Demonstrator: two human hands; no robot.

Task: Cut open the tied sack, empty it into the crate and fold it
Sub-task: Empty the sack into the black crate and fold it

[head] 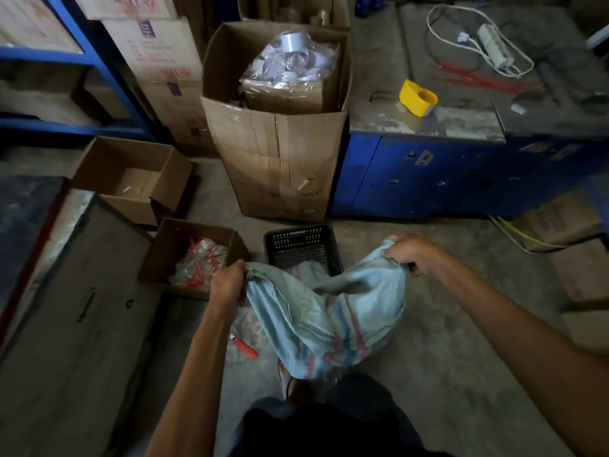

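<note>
The left hand (229, 285) is closed in a fist around one bunched corner of the pale blue woven sack (326, 319), and the right hand (410, 253) is clenched on the opposite corner, fingers curled over the gathered edge. Between them the sack hangs limp and crumpled, its long axis running roughly left to right from one fist to the other, while the body droops down toward the person's legs. The cloth looks coarse and worn, with faded red and blue stripes crossing its lower part. Its upper edge sags over the near rim of the black perforated plastic crate (301, 247), which stands on the grey concrete floor (445, 374) just beyond the hands; a fold of the cloth lies inside it.

Below the left forearm an orange cutter-like tool (245, 347) lies on the floor. Left of the crate sits a small open cardboard box (192, 257) of clear bags with red ties. Behind the crate stands a tall creased cardboard carton (280, 127) of silvery tape rolls in plastic. To the right, a yellow tape dispenser (417, 97) rests on the dusty grey tabletop (461, 120) of a blue cabinet.
</note>
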